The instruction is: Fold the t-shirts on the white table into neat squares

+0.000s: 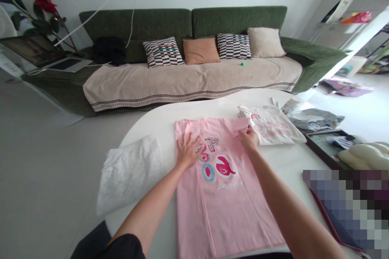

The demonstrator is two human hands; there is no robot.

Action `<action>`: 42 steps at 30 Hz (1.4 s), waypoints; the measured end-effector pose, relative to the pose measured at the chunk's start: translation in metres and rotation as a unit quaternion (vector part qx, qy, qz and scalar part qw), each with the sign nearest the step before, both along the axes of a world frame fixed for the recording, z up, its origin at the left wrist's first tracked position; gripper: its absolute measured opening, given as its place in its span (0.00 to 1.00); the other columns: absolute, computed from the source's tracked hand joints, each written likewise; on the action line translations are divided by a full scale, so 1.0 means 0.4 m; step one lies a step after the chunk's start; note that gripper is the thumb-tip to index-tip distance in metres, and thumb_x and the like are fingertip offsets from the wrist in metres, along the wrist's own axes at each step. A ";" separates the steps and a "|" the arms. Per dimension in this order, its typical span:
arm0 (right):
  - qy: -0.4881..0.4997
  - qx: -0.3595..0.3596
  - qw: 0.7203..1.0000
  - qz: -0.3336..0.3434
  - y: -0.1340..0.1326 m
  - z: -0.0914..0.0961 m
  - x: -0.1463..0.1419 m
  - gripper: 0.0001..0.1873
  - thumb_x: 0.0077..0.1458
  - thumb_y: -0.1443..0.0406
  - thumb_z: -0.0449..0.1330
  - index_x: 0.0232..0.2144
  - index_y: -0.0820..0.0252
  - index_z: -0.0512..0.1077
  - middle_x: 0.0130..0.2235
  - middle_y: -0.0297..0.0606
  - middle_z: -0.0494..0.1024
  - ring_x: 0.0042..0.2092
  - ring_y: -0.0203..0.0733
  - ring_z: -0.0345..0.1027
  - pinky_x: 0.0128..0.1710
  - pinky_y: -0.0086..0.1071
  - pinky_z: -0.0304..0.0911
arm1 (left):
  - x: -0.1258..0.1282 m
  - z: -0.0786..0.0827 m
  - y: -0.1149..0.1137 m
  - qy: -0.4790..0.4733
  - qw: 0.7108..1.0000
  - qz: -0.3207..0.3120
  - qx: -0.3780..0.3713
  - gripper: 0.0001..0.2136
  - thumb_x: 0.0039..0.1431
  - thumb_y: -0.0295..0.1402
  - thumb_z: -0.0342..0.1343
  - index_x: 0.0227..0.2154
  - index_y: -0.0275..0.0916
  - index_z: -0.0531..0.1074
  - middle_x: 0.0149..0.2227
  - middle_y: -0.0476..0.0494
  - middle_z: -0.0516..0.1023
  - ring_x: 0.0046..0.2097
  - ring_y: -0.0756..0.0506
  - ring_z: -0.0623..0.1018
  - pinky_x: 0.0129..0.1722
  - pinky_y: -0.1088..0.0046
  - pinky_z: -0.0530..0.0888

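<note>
A pink garment (194, 210) with a printed design of letters and round shapes lies spread lengthwise on a white table; it looks like a T-shirt with its sides folded in. My left hand (187, 150) rests flat on its upper left part, fingers spread. At the garment's upper right corner, my right hand (249, 138) grips a turned-over bit of the fabric between thumb and fingers. A folded white garment with a pink print (273, 125) sits just right of that hand. Left of the pink one lies a folded light grey cloth (130, 174).
The round white table (146, 123) faces a green sofa (161, 28) with several cushions. To the right are a silvery plastic package (316, 119), a dark-rimmed tray (319, 151) and a pale puffy object (364, 154). A laptop (68, 64) sits at the sofa's left end.
</note>
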State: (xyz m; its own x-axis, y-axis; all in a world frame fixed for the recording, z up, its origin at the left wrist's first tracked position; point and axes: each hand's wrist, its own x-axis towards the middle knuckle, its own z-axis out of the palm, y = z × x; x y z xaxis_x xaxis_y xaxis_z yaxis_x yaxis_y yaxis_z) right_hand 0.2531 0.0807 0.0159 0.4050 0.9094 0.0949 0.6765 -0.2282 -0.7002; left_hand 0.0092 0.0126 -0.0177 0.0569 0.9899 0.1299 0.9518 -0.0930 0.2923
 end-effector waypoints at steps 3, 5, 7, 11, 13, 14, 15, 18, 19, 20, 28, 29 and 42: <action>-0.042 0.044 0.998 0.017 -0.013 0.037 -0.076 0.12 0.48 0.63 0.49 0.32 0.62 0.67 0.33 0.39 0.71 0.33 0.38 0.64 0.30 0.28 0.56 | 0.003 0.005 -0.004 0.010 1.000 0.002 -0.009 0.26 0.56 0.52 0.37 0.58 0.56 0.50 0.63 0.50 0.45 0.63 0.35 0.41 0.56 0.43 0.43; -0.094 0.071 0.990 0.078 -0.031 0.053 -0.153 0.10 0.49 0.65 0.49 0.33 0.60 0.66 0.38 0.39 0.70 0.35 0.37 0.63 0.31 0.28 0.55 | 0.004 0.009 -0.005 0.017 1.000 0.003 -0.010 0.26 0.57 0.51 0.37 0.58 0.56 0.49 0.63 0.49 0.45 0.63 0.35 0.41 0.56 0.43 0.44; -0.150 0.074 0.974 0.154 -0.054 0.052 -0.237 0.09 0.50 0.66 0.49 0.34 0.59 0.65 0.39 0.40 0.68 0.35 0.38 0.63 0.31 0.28 0.54 | 0.003 0.010 -0.004 0.026 1.000 0.006 -0.010 0.24 0.59 0.48 0.35 0.58 0.56 0.50 0.63 0.49 0.45 0.63 0.35 0.42 0.55 0.43 0.45; -0.163 0.036 0.955 0.244 -0.090 0.013 -0.364 0.08 0.51 0.70 0.48 0.35 0.61 0.65 0.37 0.42 0.69 0.37 0.41 0.64 0.32 0.30 0.56 | -0.006 0.006 0.003 0.039 0.999 0.001 -0.014 0.22 0.61 0.40 0.33 0.58 0.51 0.53 0.62 0.48 0.50 0.63 0.37 0.44 0.56 0.45 0.48; -0.150 0.033 0.953 0.260 -0.098 -0.007 -0.386 0.10 0.52 0.71 0.47 0.36 0.62 0.65 0.37 0.44 0.70 0.39 0.42 0.64 0.33 0.30 0.57 | -0.011 0.002 0.006 0.036 0.999 -0.004 -0.017 0.21 0.61 0.37 0.34 0.57 0.48 0.54 0.61 0.48 0.52 0.63 0.39 0.44 0.56 0.47 0.49; -0.145 0.037 0.952 0.268 -0.101 -0.013 -0.386 0.11 0.53 0.71 0.47 0.38 0.62 0.65 0.38 0.44 0.71 0.40 0.42 0.65 0.34 0.31 0.58 | -0.013 0.001 0.006 0.031 0.999 -0.004 -0.017 0.21 0.61 0.37 0.34 0.57 0.48 0.55 0.61 0.48 0.53 0.63 0.40 0.44 0.56 0.48 0.49; -0.140 0.041 0.949 0.281 -0.103 -0.016 -0.380 0.12 0.53 0.70 0.47 0.40 0.62 0.64 0.39 0.44 0.71 0.41 0.41 0.64 0.36 0.30 0.58 | -0.014 -0.001 0.006 0.023 1.000 -0.001 -0.016 0.21 0.61 0.36 0.34 0.57 0.48 0.56 0.61 0.49 0.53 0.63 0.41 0.44 0.56 0.48 0.49; -0.131 0.058 0.936 0.321 -0.121 -0.019 -0.339 0.16 0.54 0.68 0.48 0.47 0.61 0.61 0.44 0.42 0.70 0.47 0.39 0.63 0.42 0.30 0.58 | -0.015 -0.006 0.006 -0.015 1.000 0.022 -0.005 0.20 0.62 0.35 0.33 0.55 0.47 0.59 0.60 0.50 0.56 0.63 0.43 0.46 0.57 0.51 0.49; -0.132 0.065 0.933 0.329 -0.132 -0.019 -0.320 0.18 0.54 0.68 0.49 0.48 0.61 0.60 0.46 0.43 0.70 0.48 0.40 0.61 0.45 0.31 0.58 | -0.015 -0.007 0.007 -0.030 0.999 0.030 0.001 0.20 0.62 0.35 0.32 0.54 0.48 0.60 0.59 0.51 0.57 0.63 0.44 0.47 0.58 0.52 0.49; -0.136 0.072 0.930 0.332 -0.145 -0.021 -0.301 0.19 0.54 0.68 0.49 0.49 0.62 0.60 0.47 0.44 0.69 0.50 0.41 0.60 0.47 0.32 0.57 | -0.015 -0.006 0.011 -0.048 0.998 0.040 0.007 0.20 0.62 0.35 0.32 0.52 0.48 0.62 0.59 0.51 0.59 0.62 0.45 0.49 0.58 0.54 0.49; -0.220 0.018 0.903 0.369 -0.251 -0.040 -0.222 0.26 0.56 0.61 0.49 0.56 0.64 0.54 0.58 0.49 0.57 0.60 0.49 0.43 0.54 0.44 0.48 | -0.006 0.066 0.103 -0.145 0.972 0.174 -0.063 0.18 0.55 0.48 0.43 0.30 0.44 0.73 0.40 0.45 0.76 0.49 0.40 0.70 0.46 0.63 0.63; -0.224 0.007 0.905 0.362 -0.256 -0.038 -0.225 0.27 0.56 0.60 0.48 0.57 0.64 0.53 0.59 0.48 0.55 0.61 0.49 0.41 0.55 0.44 0.47 | -0.003 0.075 0.112 -0.148 0.969 0.188 -0.063 0.16 0.54 0.47 0.46 0.28 0.43 0.72 0.37 0.45 0.77 0.46 0.40 0.71 0.43 0.64 0.65; -0.233 -0.027 0.904 0.358 -0.332 -0.066 -0.250 0.32 0.57 0.52 0.44 0.60 0.60 0.47 0.62 0.45 0.48 0.63 0.52 0.32 0.57 0.51 0.35 | -0.041 0.043 0.141 -0.208 0.946 0.245 -0.048 0.13 0.50 0.37 0.49 0.39 0.42 0.66 0.41 0.46 0.75 0.43 0.44 0.74 0.39 0.71 0.67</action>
State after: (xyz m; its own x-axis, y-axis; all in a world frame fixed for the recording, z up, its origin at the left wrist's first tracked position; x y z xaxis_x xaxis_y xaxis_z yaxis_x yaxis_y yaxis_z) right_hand 0.1533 -0.0521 -0.0107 -0.3609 0.9312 0.0509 0.8834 0.3589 -0.3015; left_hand -0.0072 0.0691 -0.0005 -0.4482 0.8924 -0.0525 0.6749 0.3762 0.6348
